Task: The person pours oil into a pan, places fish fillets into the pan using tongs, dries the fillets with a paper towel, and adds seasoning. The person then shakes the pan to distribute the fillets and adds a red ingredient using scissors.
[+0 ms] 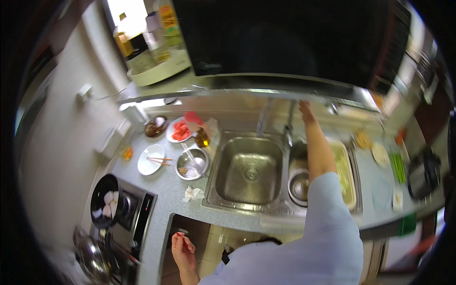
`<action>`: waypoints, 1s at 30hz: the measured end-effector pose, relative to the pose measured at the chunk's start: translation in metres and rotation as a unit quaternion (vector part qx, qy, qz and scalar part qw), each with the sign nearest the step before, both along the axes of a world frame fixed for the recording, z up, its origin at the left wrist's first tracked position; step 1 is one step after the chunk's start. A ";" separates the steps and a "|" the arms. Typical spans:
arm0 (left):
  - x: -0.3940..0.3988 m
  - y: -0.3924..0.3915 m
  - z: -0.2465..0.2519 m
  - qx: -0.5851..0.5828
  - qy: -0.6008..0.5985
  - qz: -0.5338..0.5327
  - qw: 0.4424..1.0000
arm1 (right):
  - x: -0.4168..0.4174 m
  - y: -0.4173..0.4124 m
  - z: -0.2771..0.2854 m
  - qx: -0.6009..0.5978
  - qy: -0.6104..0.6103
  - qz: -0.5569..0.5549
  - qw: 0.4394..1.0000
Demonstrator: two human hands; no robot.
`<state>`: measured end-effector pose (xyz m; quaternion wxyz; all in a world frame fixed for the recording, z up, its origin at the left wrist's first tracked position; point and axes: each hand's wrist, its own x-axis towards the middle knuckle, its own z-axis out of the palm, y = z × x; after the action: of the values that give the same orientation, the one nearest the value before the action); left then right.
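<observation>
My right arm reaches up over the right sink basin, and my right hand (305, 108) is at the underside of the shelf; its fingers are blurred and partly hidden, so its grip is unclear. My left hand (183, 247) is low in front of the counter, fingers curled, with something small and red at the fingertips that I cannot identify. Below my right forearm are a round metal bowl (298, 186) and a pale rectangular basin (349, 171) with something yellow-green in it. Left of the sink stand a steel bowl (203, 156) with chopsticks across it and a white bowl (145, 159).
A black pan (95, 205) with pale pieces sits on the cooktop (145, 210), beside a shiny metal pot (93, 258). A plate of red food (181, 130) and an oil bottle (202, 138) stand behind. Green stalks (397, 167) lie right. A dark appliance (285, 39) overhangs the sink.
</observation>
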<state>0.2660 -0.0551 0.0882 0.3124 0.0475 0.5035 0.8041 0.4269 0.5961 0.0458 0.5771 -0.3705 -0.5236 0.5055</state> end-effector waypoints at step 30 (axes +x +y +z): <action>0.183 0.009 -0.021 -0.049 -0.137 0.134 0.980 | 0.127 -0.021 -0.033 0.022 -0.370 -0.038 0.928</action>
<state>0.4492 -0.0463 0.0670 0.2695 -0.1464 0.4962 0.8122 0.5535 0.5752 0.0131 0.3694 -0.5377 -0.6965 0.2988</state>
